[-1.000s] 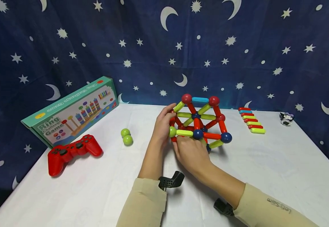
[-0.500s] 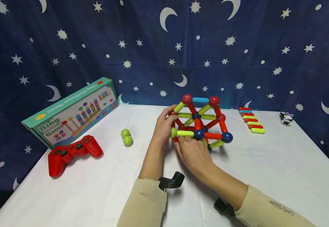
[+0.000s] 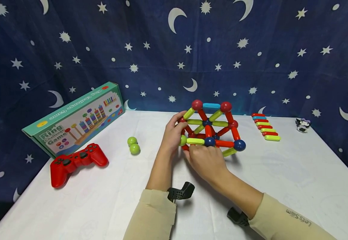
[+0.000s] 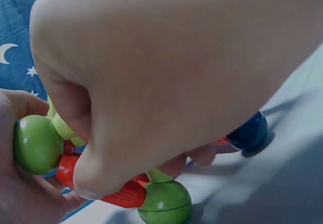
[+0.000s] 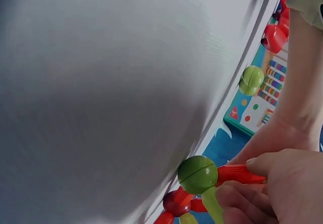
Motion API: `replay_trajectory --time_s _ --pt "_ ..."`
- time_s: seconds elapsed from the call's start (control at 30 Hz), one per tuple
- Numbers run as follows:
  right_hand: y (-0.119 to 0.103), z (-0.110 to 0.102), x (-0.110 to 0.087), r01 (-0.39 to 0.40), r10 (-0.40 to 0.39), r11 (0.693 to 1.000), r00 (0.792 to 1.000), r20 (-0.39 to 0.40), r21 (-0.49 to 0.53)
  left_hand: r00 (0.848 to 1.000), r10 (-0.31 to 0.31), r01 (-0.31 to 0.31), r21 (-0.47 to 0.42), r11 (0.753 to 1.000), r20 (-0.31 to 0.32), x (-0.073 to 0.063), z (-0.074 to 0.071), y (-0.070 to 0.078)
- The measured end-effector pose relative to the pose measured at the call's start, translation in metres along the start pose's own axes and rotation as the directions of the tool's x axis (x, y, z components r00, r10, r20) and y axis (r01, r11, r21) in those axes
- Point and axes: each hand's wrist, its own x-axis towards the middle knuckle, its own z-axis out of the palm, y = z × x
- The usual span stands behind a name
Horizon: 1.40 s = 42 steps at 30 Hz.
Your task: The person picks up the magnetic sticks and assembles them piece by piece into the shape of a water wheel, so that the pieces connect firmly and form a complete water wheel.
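A magnetic ball-and-rod structure (image 3: 208,132) of red, blue and green balls joined by red, yellow-green and blue rods stands on the white table. My left hand (image 3: 171,134) grips its left side, by a green ball (image 4: 38,144). Reaching in low at the front, my right hand (image 3: 207,162) pinches a red rod (image 5: 237,174) between thumb and fingers. That rod meets a lower green ball (image 5: 198,175) near the tabletop. In the left wrist view the right hand hides most of the structure.
Two loose green balls (image 3: 134,149) lie left of the hands. Further left are a red game controller (image 3: 79,162) and a ring game box (image 3: 78,120). Several loose rods (image 3: 265,129) line up at right, near a small black-and-white figure (image 3: 303,125). A starry curtain (image 3: 150,60) hangs behind.
My right hand has shifted slightly to the right and now covers the low blue ball that showed beside it. My left hand and the structure stay almost still.
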Motion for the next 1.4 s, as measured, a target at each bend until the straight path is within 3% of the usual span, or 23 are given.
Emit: replay_trajectory --time_s 0.2,0.33,0.43,0.5,0.6,0.7,0.77,0.83,0.9,0.97,1.07,1.33,1.4 --pt "-0.001 0.000 0.002 -0.025 0.024 1.000 0.997 0.072 0.010 1.000 0.004 -0.004 0.013 1.000 0.001 0.000 -0.001 -0.001" --pt "0.002 -0.006 0.000 -0.038 0.030 0.995 0.996 0.087 0.096 1.000 0.005 -0.006 0.012 1.000 0.009 0.000 -0.002 -0.001" --pt "0.014 -0.014 -0.004 -0.002 0.005 0.979 1.000 -0.013 0.202 1.000 0.001 -0.002 0.021 1.000 0.022 0.000 -0.001 -0.001" --pt "0.029 -0.021 -0.007 0.045 -0.006 0.960 0.990 -0.142 0.277 1.000 -0.001 0.001 0.024 1.000 0.027 0.000 -0.001 -0.001" --pt "0.059 -0.030 -0.010 0.068 0.058 0.926 0.946 -0.319 0.371 1.000 -0.010 0.009 0.026 1.000 0.027 0.000 -0.001 0.000" --pt "0.096 -0.034 -0.016 -0.059 0.260 0.878 0.892 -0.370 0.474 1.000 -0.015 0.014 0.021 1.000 0.027 0.000 -0.001 0.000" --pt "0.122 -0.034 -0.022 -0.222 0.422 0.828 0.851 -0.313 0.514 0.999 -0.020 0.019 0.022 1.000 0.029 -0.001 -0.002 0.000" --pt "0.148 -0.031 -0.032 -0.414 0.545 0.775 0.820 -0.175 0.478 0.999 -0.019 0.018 0.020 1.000 0.032 -0.001 -0.002 -0.001" --pt "0.173 -0.028 -0.043 -0.594 0.626 0.722 0.779 0.029 0.355 0.999 -0.019 0.019 0.020 1.000 0.035 -0.001 -0.003 -0.001" --pt "0.194 -0.024 -0.054 -0.683 0.645 0.708 0.729 0.231 0.179 0.999 -0.020 0.019 0.020 1.000 0.035 -0.002 -0.003 -0.002" --pt "0.217 -0.019 -0.067 -0.689 0.624 0.725 0.655 0.426 -0.002 0.999 -0.018 0.018 0.019 1.000 0.036 -0.002 -0.004 -0.002" --pt "0.240 -0.010 -0.073 -0.582 0.536 0.802 0.608 0.586 -0.130 0.999 -0.016 0.015 0.016 1.000 0.033 -0.002 -0.004 -0.001" --pt "0.241 -0.011 -0.073 -0.575 0.529 0.804 0.580 0.620 -0.148 0.999 -0.021 0.021 0.020 1.000 0.038 -0.002 -0.004 0.000"
